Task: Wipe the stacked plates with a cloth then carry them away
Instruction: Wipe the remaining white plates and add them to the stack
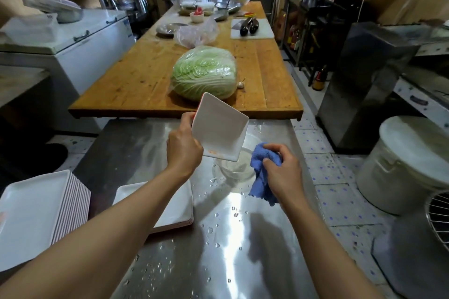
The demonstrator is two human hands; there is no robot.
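My left hand grips a white square plate by its left edge and holds it tilted above the wet steel table. My right hand holds a bunched blue cloth just right of the plate, a small gap apart from it. A tall stack of white plates stands at the table's left edge. A low stack of a few white plates lies partly under my left forearm. A clear glass bowl sits below the held plate.
Beyond the steel table stands a wooden table with a wrapped cabbage, a plastic bag, a cutting board with eggplants and bowls. A person cooks at the far end. A white lidded bucket and a wire rack stand on the right.
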